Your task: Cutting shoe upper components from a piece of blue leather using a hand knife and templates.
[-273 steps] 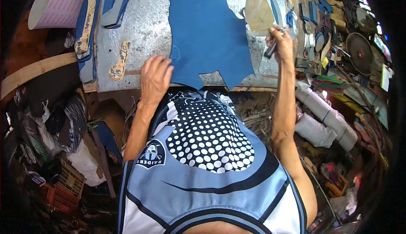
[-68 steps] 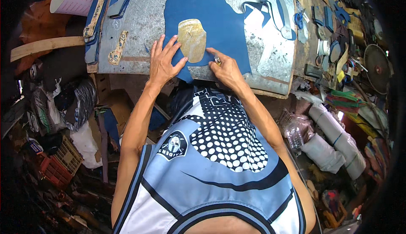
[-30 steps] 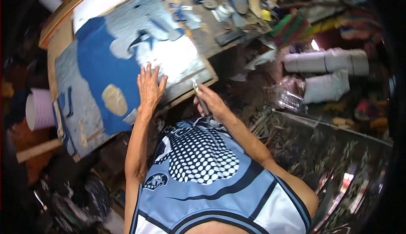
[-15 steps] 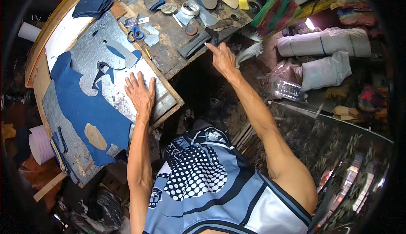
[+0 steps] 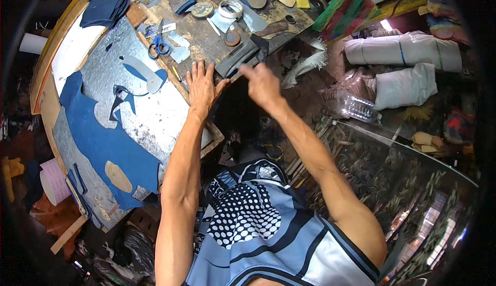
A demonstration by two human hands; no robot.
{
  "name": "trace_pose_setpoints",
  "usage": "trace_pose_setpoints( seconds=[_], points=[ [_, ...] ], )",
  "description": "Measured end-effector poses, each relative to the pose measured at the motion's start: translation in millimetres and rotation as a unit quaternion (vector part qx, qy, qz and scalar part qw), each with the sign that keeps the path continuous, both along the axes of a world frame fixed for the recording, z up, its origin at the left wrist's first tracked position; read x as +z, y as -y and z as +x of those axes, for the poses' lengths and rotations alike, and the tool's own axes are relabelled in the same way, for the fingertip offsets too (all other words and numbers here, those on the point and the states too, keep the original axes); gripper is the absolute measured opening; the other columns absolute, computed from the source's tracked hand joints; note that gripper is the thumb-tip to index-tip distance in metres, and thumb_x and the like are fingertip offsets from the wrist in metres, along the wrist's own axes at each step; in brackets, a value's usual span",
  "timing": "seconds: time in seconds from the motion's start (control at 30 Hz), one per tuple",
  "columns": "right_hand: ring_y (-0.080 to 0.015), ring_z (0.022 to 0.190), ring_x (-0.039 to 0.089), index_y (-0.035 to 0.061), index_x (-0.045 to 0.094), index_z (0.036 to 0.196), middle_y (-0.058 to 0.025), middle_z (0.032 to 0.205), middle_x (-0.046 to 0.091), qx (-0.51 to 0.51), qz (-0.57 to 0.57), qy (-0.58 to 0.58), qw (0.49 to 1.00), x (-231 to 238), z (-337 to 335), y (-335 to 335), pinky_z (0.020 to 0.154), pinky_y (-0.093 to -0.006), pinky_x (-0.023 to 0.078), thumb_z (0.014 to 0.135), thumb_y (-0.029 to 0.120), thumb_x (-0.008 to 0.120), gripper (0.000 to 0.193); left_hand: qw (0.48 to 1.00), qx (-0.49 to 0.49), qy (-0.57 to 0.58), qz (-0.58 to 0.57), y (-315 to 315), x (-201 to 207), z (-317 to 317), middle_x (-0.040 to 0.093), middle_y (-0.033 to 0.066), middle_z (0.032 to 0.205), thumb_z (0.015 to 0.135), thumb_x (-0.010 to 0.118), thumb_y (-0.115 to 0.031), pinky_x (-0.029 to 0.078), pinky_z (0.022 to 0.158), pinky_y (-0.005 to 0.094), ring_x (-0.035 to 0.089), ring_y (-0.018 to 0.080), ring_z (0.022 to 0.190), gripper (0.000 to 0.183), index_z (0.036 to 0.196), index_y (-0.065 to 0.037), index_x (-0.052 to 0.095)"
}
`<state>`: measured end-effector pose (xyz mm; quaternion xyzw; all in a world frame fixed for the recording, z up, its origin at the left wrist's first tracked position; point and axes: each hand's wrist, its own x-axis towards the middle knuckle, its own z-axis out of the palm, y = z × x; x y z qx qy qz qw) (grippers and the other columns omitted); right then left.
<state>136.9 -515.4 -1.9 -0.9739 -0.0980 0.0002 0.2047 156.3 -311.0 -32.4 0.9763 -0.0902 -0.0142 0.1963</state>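
My left hand (image 5: pixel 202 88) lies with fingers spread at the near edge of the wooden workbench, its thumb close to a dark, flat block (image 5: pixel 235 62). At the block's near right end is my right hand (image 5: pixel 263 85), blurred by motion, with its fingers curled together. Whatever it grips is too small and smeared to make out. Left of my left hand, a large blue sheet of leather or fabric (image 5: pixel 93 125) with cut-outs lies on a grey, paint-flecked board (image 5: pixel 160 113). A grey sole-shaped template (image 5: pixel 154 83) rests there over blue scraps.
Blue-handled scissors (image 5: pixel 158 47), a tape roll (image 5: pixel 230 9), a round tin (image 5: pixel 202 10) and a yellow block (image 5: pixel 302 0) lie on the bench. Folded blue pieces (image 5: pixel 106 8) are stacked far left. Plastic-wrapped rolls (image 5: pixel 403 50) and a glass panel (image 5: pixel 408 151) stand at right.
My left hand has moved right and away from me, off the board to the bench edge beside the dark block. My right hand has come lower and slightly left, its pointing finger now curled in.
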Motion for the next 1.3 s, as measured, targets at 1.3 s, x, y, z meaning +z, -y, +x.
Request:
trace_pose_setpoints(
  seconds=[1.3],
  points=[
    [-0.0344,0.086,0.062,0.0166,0.065,0.122,-0.0143,0.092,0.06,-0.01,0.024,0.076,0.997,15.3,78.0,81.0,0.075,-0.0477,0.052,0.087,0.007,0.06,0.036,0.999,-0.007,-0.009,0.048,-5.1,13.3,1.3,0.037,0.0177,0.153,0.087,0.059,-0.061,0.025,0.115,0.0548,0.03,0.0383,0.143,0.07,0.138,-0.012,0.053]
  ],
)
